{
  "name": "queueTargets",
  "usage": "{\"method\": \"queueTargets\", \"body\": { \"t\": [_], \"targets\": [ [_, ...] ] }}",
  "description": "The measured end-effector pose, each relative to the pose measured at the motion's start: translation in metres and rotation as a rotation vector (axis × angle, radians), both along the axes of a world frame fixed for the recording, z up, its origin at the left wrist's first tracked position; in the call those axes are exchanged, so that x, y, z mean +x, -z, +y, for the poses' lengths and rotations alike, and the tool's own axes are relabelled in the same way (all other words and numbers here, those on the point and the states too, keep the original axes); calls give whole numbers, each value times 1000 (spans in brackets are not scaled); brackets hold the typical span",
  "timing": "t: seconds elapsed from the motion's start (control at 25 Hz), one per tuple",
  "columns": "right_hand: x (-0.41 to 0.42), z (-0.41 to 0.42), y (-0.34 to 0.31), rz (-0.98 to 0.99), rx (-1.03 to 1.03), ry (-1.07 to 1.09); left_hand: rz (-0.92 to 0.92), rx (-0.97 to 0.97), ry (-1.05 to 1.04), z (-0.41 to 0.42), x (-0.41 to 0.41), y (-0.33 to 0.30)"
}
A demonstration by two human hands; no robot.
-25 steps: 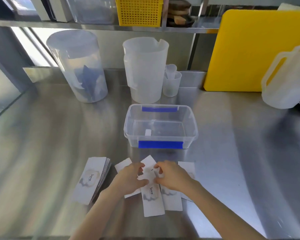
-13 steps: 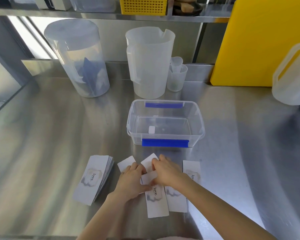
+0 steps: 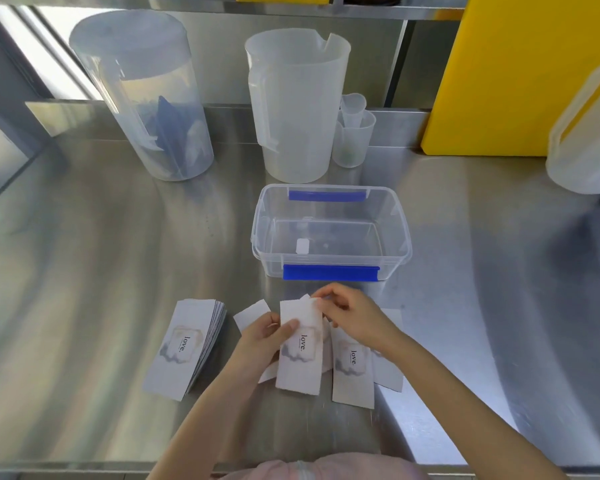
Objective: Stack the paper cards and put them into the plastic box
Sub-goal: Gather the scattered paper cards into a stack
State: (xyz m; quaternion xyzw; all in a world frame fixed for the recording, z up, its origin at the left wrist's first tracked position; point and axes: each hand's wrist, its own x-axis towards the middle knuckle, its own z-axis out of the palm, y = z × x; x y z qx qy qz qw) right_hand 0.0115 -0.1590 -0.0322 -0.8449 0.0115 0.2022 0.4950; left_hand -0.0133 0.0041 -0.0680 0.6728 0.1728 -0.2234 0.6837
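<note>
A clear plastic box [image 3: 329,233] with blue clips stands open in the middle of the steel table, holding only a small white label. Just in front of it, my left hand [image 3: 260,341] grips the left edge of a white "love." card [image 3: 300,355], lifted slightly off the table. My right hand [image 3: 350,317] pinches the top edge of that same card. Another "love." card [image 3: 352,372] lies to its right, with further cards partly hidden under my hands. A fanned stack of cards [image 3: 187,344] rests at the left.
Behind the box stand a lidded clear pitcher [image 3: 142,98], an open translucent jug [image 3: 295,105] and small measuring cups [image 3: 354,136]. A yellow cutting board [image 3: 520,74] leans at the back right beside a white jug [image 3: 589,133]. The table's front edge runs near my body.
Both hands have raised one "love." card off the loose pile; the left thumb now lies on its face and the right fingers hold its top edge. The view has moved closer.
</note>
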Motion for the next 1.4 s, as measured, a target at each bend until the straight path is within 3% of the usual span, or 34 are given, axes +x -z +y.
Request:
{"method": "queueTargets", "body": {
  "t": [0.08, 0.24, 0.36, 0.6, 0.92, 1.2, 1.4],
  "targets": [
    [-3, -11, 1, 15, -42, 75, -11, 19, -35, 2, 0, 0],
    [-14, -31, 12, 54, -614, -182, -38, 75, -81, 0, -5, 1],
    [-18, -29, 24, 59, -722, -239, -51, 136, -106, -3, -8, 1],
    [-18, -30, 31, 48, -580, -241, -98, 190, -115, -8, -9, 6],
    [-19, -38, 4, 100, 98, 7, -112, 229, -84, -17, -9, 7],
    [-19, -11, 17, 72, -46, 78, 15, 93, 99, -38, -10, -3],
    [-20, -41, 18, 55, -132, 178, 18, 87, 54, -41, -12, -3]
  ]
}}
